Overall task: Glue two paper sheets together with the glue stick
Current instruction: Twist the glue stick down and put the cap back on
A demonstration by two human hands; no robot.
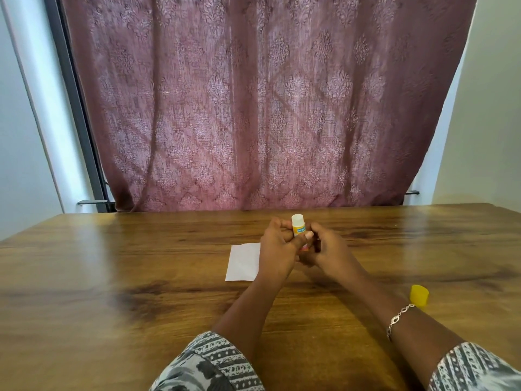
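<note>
Both hands hold an uncapped glue stick (297, 224) upright above the middle of the wooden table (112, 277). Its white tip points up and its yellow label shows between my fingers. My left hand (277, 249) wraps the stick's body from the left. My right hand (324, 251) grips its lower end from the right. White paper (244, 262) lies flat on the table just left of my hands, partly hidden by my left hand; I cannot tell how many sheets it is. The yellow cap (419, 295) stands on the table at the right, beside my right forearm.
A maroon patterned curtain (267, 108) hangs behind the table's far edge. Pale walls flank it on both sides. A bracelet (399, 317) sits on my right wrist.
</note>
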